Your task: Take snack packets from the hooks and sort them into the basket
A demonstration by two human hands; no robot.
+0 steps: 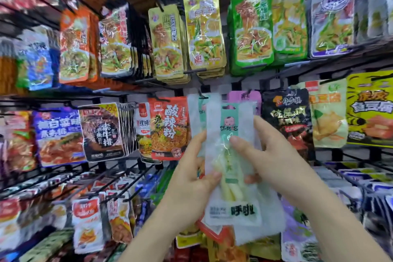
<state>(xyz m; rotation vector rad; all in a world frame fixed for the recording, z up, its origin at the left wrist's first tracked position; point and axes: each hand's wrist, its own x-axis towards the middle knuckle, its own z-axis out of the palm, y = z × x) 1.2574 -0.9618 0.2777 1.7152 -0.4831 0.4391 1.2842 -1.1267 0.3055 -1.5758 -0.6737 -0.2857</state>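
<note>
A long white and mint-green snack packet (230, 125) with pale sticks inside sits in the centre of the head view, in front of a hook rack. My left hand (191, 168) holds its left edge, thumb on the front near the middle. My right hand (270, 155) pinches the packet from the right, thumb on the front and fingers behind. More white packets (194, 112) of the same kind hang on a hook (202, 94) just behind. No basket is in view.
Black wire hooks full of snack packets fill the wall: orange-red noodle packets (168, 127) to the left, black packets (286, 117) to the right, yellow (204, 32) and green ones (252, 21) above. Hook tips jut toward me at lower left (127, 198).
</note>
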